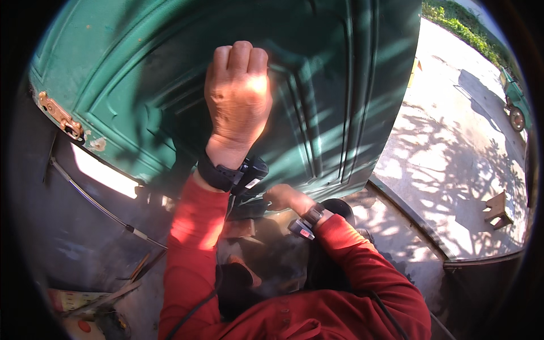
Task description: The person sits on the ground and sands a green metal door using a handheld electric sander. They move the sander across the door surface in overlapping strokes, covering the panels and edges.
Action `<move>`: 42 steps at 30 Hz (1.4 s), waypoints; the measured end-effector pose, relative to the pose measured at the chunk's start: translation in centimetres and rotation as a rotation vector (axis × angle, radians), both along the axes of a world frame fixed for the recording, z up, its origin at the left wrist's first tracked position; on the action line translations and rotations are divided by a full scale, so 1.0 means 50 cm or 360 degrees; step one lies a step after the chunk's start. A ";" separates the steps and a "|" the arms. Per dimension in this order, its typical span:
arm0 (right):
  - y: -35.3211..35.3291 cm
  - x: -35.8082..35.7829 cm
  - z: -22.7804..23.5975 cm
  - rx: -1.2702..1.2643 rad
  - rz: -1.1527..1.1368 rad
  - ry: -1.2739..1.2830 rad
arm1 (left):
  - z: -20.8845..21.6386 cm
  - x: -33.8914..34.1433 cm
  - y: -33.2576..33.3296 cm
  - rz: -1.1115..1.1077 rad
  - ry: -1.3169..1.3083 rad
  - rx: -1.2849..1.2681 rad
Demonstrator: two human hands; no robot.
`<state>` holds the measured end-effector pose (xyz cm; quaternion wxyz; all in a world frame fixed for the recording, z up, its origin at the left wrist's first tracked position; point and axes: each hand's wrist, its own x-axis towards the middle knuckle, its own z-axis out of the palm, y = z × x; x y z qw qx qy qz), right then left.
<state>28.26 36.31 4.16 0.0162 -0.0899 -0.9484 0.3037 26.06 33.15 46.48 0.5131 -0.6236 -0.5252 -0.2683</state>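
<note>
A large green panelled door (317, 34) leans or stands in front of me, its face striped with sun and shadow. Over its middle, my left hand (239, 93) is raised with the back toward me. Its fingers are curled and closed, and whatever they may hold is hidden beneath. Lower down, my right hand (277, 197) is by the door's bottom edge, its fingers bent in and their tips out of sight. I cannot tell what that hand grips. A rusty metal latch plate (59, 116) is fixed at the door's left edge.
Left of me, a flexible hose (93, 198) runs along a dark surface. A brick (238, 228) sits below the door. On the sunlit concrete at right stand a small wooden stool (497, 211) and a green wheeled vehicle (515, 107). A raised sill (408, 218) crosses the floor.
</note>
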 end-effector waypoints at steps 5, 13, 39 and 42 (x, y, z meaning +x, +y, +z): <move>-0.011 -0.006 0.018 0.0088 -0.0020 -0.0193 | -0.039 0.022 0.029 -0.0116 0.0036 -0.0131; -0.006 0.012 0.055 0.0080 -0.0103 -0.0266 | -0.164 0.034 0.018 -0.0343 0.0195 -0.0537; 0.010 0.038 0.074 0.0138 -0.0129 -0.0398 | -0.153 0.011 0.028 -0.0281 0.0199 -0.0506; 0.012 0.042 0.080 0.0144 -0.0088 -0.0375 | -0.039 0.003 0.055 -0.0339 0.0144 -0.0022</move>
